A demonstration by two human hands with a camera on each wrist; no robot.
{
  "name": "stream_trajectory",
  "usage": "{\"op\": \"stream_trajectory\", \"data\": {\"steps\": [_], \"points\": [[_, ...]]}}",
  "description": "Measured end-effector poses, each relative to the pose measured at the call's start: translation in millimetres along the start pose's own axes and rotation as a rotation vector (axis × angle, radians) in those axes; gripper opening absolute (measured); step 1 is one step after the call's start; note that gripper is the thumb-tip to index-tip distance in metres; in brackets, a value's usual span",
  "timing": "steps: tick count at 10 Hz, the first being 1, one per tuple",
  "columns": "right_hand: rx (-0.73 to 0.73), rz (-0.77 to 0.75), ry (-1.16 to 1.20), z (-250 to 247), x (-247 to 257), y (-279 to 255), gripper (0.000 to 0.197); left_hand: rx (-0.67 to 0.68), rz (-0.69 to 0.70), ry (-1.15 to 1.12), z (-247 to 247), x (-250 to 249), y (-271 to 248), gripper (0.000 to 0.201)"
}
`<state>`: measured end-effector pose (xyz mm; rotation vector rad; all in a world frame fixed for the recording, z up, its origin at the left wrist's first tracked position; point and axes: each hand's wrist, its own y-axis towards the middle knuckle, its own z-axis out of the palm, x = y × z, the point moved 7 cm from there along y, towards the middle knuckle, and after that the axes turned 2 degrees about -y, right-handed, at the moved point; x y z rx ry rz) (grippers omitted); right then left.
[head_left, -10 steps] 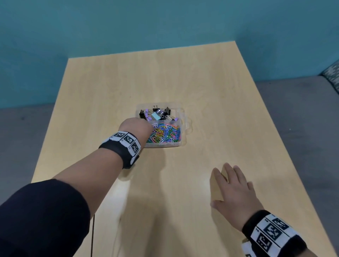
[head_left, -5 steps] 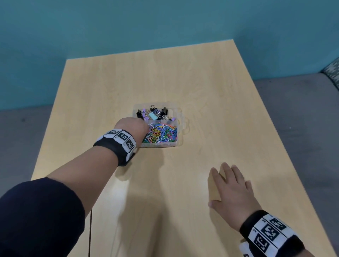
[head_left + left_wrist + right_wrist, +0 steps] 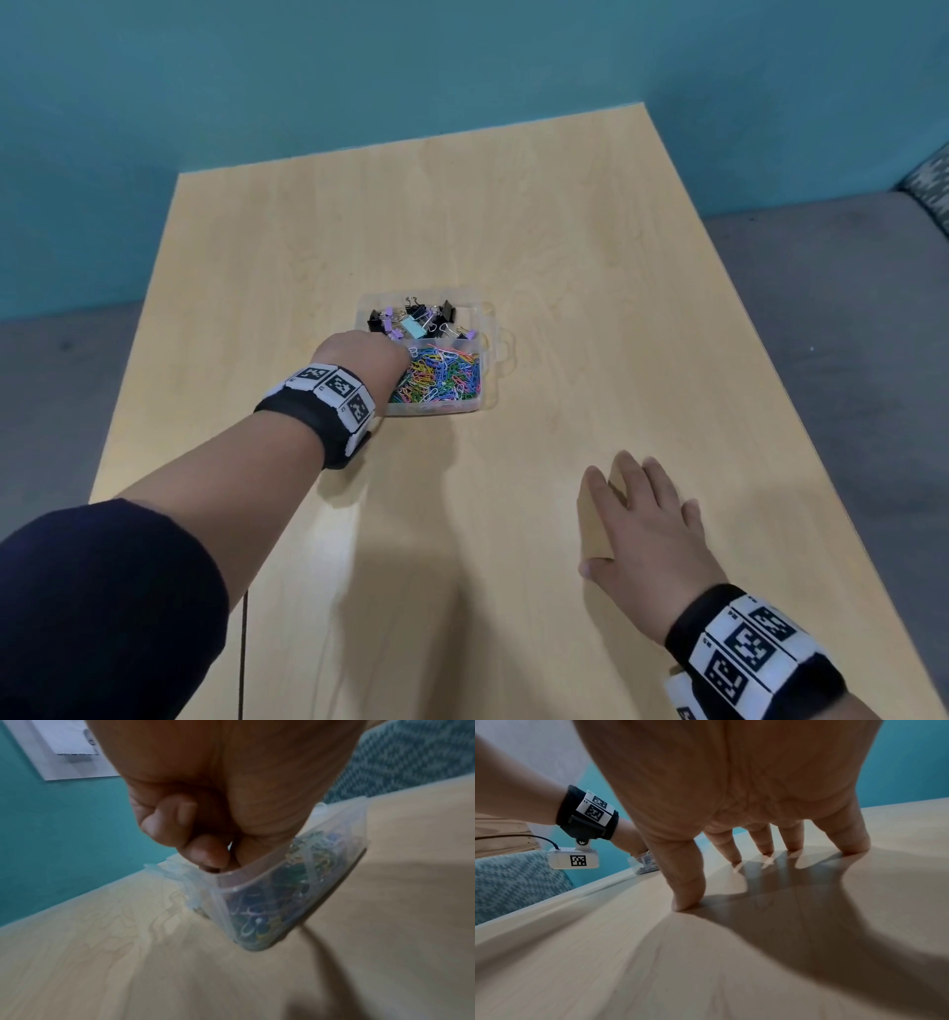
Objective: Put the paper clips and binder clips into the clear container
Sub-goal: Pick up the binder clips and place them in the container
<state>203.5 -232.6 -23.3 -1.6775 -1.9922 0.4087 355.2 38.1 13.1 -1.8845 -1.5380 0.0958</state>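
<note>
A clear container (image 3: 489, 371) sits mid-table. Coloured paper clips (image 3: 444, 375) fill its near compartment and black, purple and light-blue binder clips (image 3: 416, 321) its far one. My left hand (image 3: 359, 360) is at the container's near-left corner with fingers curled. In the left wrist view a fingertip (image 3: 205, 854) dips inside the rim and the thumb side stays outside, pinching the container (image 3: 270, 902) wall. My right hand (image 3: 642, 529) lies flat on the table near the front right, fingers (image 3: 687, 898) spread and holding nothing.
The light wooden table (image 3: 565, 231) carries only the container. A teal wall stands behind it and grey floor lies on both sides. A patterned cushion (image 3: 929, 185) shows at the far right. A thin cable (image 3: 244, 658) hangs off the front-left edge.
My left hand has drawn back slightly to the left and toward me, and the container seems to have come a little with it. The right hand stays flat in place.
</note>
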Motion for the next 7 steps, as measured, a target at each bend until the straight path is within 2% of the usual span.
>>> {"op": "stream_trajectory", "data": {"steps": [1,2,3,5,6,7], "points": [[-0.003,-0.005,0.000,0,0,1,0.086,-0.132,-0.078,-0.312,-4,21,-1,0.008],[0.000,-0.006,-0.005,-1,1,0,0.085,-0.163,-0.207,-1.051,5,50,-1,0.019],[0.003,-0.009,-0.015,-2,1,0,0.085,-0.145,-0.259,-1.699,14,59,-5,0.025],[0.012,-0.005,-0.016,-1,2,-1,0.085,-0.326,-0.268,-1.993,4,68,-2,0.017],[0.014,-0.001,-0.014,-2,2,-1,0.085,-0.413,-0.315,-1.901,6,76,-2,0.019],[0.034,0.010,-0.041,-3,1,0,0.086,-0.434,-0.336,-1.381,15,71,-23,0.020]]}}
